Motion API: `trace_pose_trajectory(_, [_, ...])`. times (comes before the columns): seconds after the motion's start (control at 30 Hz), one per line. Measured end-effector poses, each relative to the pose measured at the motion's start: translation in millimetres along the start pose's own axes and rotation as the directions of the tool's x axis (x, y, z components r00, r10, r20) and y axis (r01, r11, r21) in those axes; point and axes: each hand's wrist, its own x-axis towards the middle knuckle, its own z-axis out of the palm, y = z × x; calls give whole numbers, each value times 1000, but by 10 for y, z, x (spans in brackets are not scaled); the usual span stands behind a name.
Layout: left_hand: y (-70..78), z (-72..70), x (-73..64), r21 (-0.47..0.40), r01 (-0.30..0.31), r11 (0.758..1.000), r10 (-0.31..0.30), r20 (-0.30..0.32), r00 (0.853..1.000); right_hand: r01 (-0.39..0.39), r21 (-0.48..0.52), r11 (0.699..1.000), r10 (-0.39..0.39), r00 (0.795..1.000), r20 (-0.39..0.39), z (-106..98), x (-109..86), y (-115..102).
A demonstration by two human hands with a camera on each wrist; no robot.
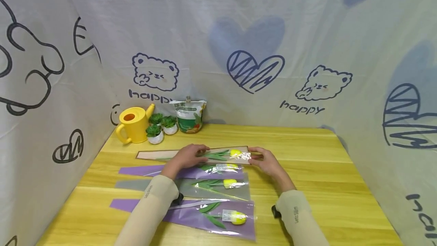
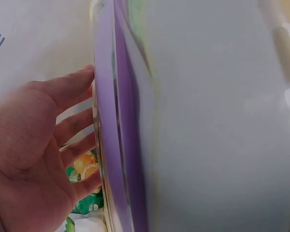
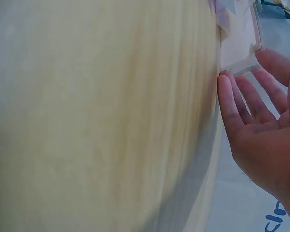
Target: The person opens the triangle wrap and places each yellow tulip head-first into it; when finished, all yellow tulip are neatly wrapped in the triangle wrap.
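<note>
A pale flower sleeve with a dark border [image 1: 150,155] lies farthest back, and a yellow tulip [image 1: 235,153] with green leaves shows through its clear front. Over its middle rests my left hand [image 1: 189,156], whose loosely extended fingers meet the table edge-on in the left wrist view. At the wide right end is my right hand [image 1: 265,160], thumb and fingertips touching the sleeve's corners [image 3: 241,41], fingers mostly straight. Nearer me lie a purple tulip sleeve [image 1: 136,170], a grey one [image 1: 131,184] and another purple one [image 1: 249,229], all with narrow ends to the left.
A yellow watering can [image 1: 136,126] stands at the back left, beside small potted succulents [image 1: 155,136] in white pots. Next to them is a clipped green and white bag [image 1: 189,117]. A printed cloth [image 1: 205,75] hangs behind and beside the wooden table [image 1: 307,177].
</note>
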Motion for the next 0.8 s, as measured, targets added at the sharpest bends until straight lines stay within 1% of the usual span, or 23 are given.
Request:
trace_pose_trajectory(0.2, [-21, 48, 29, 0, 15, 1000, -15, 7, 1000, -5, -13, 1000, 5, 1000, -6, 9, 2, 13])
trace_pose_trajectory(0.43, [-34, 43, 48, -18, -2, 1000, 2, -10, 1000, -20, -18, 1000, 20, 1000, -15, 5, 16, 12])
trace_pose_trajectory(0.6, [-54, 54, 57, -50, -14, 999, 13, -11, 1000, -17, -18, 1000, 17, 1000, -21, 5, 23, 15])
trace_pose_trajectory(0.63, [-58, 56, 54, -57, -17, 998, 17, -4, 1000, -20, -20, 1000, 19, 1000, -24, 6, 25, 15])
trace_pose_trajectory(0.7, [-65, 58, 32, -98, -11, 995, 14, 27, 1000, -23, -26, 999, 22, 999, -26, 5, 27, 14])
trace_pose_trajectory(0.8, [-72, 59, -7, -125, -6, 992, 17, 90, 996, -28, -25, 999, 28, 999, -26, -3, 24, 4])
